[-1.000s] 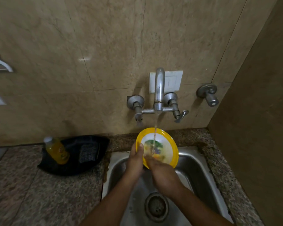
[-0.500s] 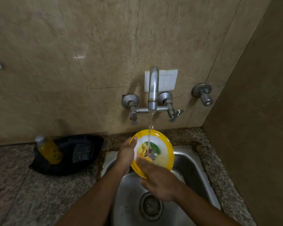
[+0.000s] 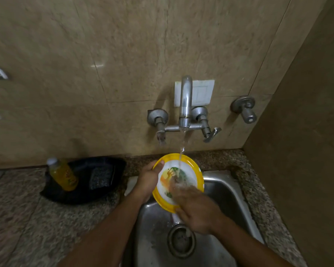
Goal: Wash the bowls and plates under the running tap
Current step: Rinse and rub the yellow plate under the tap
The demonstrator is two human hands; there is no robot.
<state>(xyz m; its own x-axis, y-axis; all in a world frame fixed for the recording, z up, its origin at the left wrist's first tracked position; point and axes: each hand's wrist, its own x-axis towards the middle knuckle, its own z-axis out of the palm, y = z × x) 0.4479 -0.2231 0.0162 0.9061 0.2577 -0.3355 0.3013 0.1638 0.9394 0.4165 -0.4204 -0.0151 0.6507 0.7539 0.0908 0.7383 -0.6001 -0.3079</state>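
A yellow-rimmed plate [image 3: 189, 166] with a white, picture-printed middle is tilted up over the steel sink [image 3: 226, 191]. Water runs from the wall tap [image 3: 185, 105] onto its face. My left hand [image 3: 148, 180] grips the plate's left rim, thumb over the edge. My right hand [image 3: 195, 211] lies flat on the lower part of the plate's face, fingers spread and blurred under the stream. No other bowls or plates show in the sink.
A black tray [image 3: 104, 189] on the granite counter [image 3: 37, 228] left of the sink holds a yellow liquid bottle [image 3: 63, 175] and a dark scrub pad [image 3: 101, 177]. The sink drain [image 3: 181, 241] lies below my hands. A side wall stands close on the right.
The plate has turned a little in my left hand, the printed picture sitting differently. My right hand has slid over the plate's face. The view shifted slightly.
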